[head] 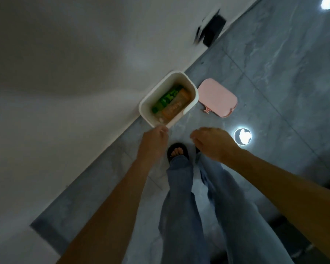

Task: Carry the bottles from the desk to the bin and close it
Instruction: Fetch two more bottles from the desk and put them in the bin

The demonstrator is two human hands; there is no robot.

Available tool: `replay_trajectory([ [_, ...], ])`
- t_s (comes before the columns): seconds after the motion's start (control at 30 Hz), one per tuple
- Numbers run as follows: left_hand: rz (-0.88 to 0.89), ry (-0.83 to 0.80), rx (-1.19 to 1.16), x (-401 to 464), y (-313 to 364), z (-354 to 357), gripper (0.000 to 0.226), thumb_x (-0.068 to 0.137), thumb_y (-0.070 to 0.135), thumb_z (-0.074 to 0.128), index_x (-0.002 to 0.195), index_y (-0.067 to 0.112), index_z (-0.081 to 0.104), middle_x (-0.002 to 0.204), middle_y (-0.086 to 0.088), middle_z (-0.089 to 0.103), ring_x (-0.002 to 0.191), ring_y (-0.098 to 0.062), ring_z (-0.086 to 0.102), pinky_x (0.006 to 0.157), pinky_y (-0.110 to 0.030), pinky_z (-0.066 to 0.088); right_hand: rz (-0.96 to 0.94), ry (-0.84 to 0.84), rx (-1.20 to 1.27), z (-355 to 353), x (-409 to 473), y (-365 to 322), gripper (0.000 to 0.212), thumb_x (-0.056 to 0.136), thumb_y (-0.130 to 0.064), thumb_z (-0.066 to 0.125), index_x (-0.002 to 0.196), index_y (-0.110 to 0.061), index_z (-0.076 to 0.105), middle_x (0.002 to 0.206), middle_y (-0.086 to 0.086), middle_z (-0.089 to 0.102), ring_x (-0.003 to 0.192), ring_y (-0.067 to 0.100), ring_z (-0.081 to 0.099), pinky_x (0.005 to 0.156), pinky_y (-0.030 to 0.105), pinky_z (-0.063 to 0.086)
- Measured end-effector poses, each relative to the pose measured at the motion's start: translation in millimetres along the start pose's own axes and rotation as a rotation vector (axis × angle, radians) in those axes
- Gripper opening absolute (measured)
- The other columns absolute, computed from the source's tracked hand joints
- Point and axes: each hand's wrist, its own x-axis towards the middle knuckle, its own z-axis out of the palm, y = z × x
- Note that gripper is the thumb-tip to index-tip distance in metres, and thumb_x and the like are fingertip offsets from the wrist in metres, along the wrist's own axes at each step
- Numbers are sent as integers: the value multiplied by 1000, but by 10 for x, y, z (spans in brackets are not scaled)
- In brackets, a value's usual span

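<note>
From the head camera, a white rectangular plastic bin [169,99] stands open on the grey marble-tiled floor [274,77] against the white wall [55,63]. Inside lie a green-labelled bottle [165,101] and an orange-labelled bottle [176,106], side by side. The pink rounded plastic lid [218,98] lies flat on the floor just beside the bin. The left hand [154,140] touches the bin's near corner, though I cannot tell its grip; the right hand [211,142] hangs loosely curled, holding nothing, above a black sandal [177,151].

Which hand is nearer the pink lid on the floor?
Right. The right hand hangs below the pink lid, apart from it; the left hand is further off, at the bin rim's near corner.
</note>
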Motion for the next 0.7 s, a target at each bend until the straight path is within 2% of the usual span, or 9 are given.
replay_trajectory([
  [0.1, -70, -74, -6, -775, 171, -219, 26, 102, 27, 48, 115, 19, 69, 114, -5, 72, 105, -23, 67, 89, -33, 52, 86, -42, 31, -158, -690, -82, 30, 102, -34, 35, 100, -21, 61, 95, 2, 67, 88, 25, 69, 82, 40, 57],
  [0.17, -102, -119, -3, -1278, 288, -380, 26, 101, 27, 48, 115, 20, 69, 116, -8, 72, 107, -27, 66, 92, -37, 53, 187, -49, 75, -301, -1145, -133, 30, 101, -35, 38, 105, -21, 64, 102, 6, 71, 91, 29, 70, 84, 43, 56],
  [0.23, -123, -154, -6, -1748, 377, -553, 28, 101, 27, 47, 116, 19, 69, 116, -7, 71, 106, -27, 66, 88, -35, 52, 249, -43, 129, -452, -1591, -197, 30, 100, -35, 41, 110, -23, 67, 106, 7, 73, 92, 29, 69, 80, 38, 54],
  [0.33, -151, -168, -9, -2354, 453, -761, 28, 101, 28, 46, 114, 20, 70, 111, -4, 72, 100, -24, 67, 79, -29, 47, 313, -31, 163, -623, -2212, -298, 28, 100, -35, 44, 110, -25, 68, 100, 7, 75, 84, 26, 68, 71, 31, 46],
  [0.43, -105, -202, 33, -2881, 502, -956, 28, 102, 28, 47, 114, 16, 70, 108, -4, 72, 98, -23, 66, 82, -31, 48, 368, -51, 192, -784, -2743, -443, 28, 100, -39, 45, 112, -27, 66, 98, 5, 73, 76, 19, 62, 70, 30, 47],
  [0.5, -69, -228, 70, -3175, 506, -1080, 25, 102, 29, 47, 101, 16, 68, 93, -5, 70, 84, -20, 64, 77, -37, 51, 387, -58, 233, -906, -3031, -566, 27, 100, -39, 45, 112, -27, 66, 98, 4, 74, 78, 17, 64, 73, 31, 50],
  [0.57, -50, -260, 98, -3432, 500, -1186, 27, 101, 27, 46, 83, 13, 61, 77, -6, 63, 69, -18, 57, 70, -42, 49, 402, -80, 270, -1035, -3269, -685, 28, 100, -37, 46, 112, -24, 68, 99, 4, 74, 85, 20, 68, 82, 36, 55],
  [0.63, -39, -284, 136, -3648, 489, -1275, 29, 101, 26, 47, 83, 8, 62, 79, -12, 66, 72, -25, 63, 75, -46, 53, 420, -129, 288, -1140, -3466, -773, 29, 100, -36, 47, 113, -22, 69, 103, 5, 75, 91, 23, 70, 92, 42, 55],
  [0.7, -34, -262, 141, -3836, 441, -1331, 29, 102, 25, 48, 83, 7, 61, 82, -14, 66, 82, -32, 66, 81, -48, 54, 423, -163, 270, -1219, -3644, -823, 28, 99, -36, 51, 114, -21, 69, 106, 4, 75, 94, 25, 71, 95, 44, 55],
])
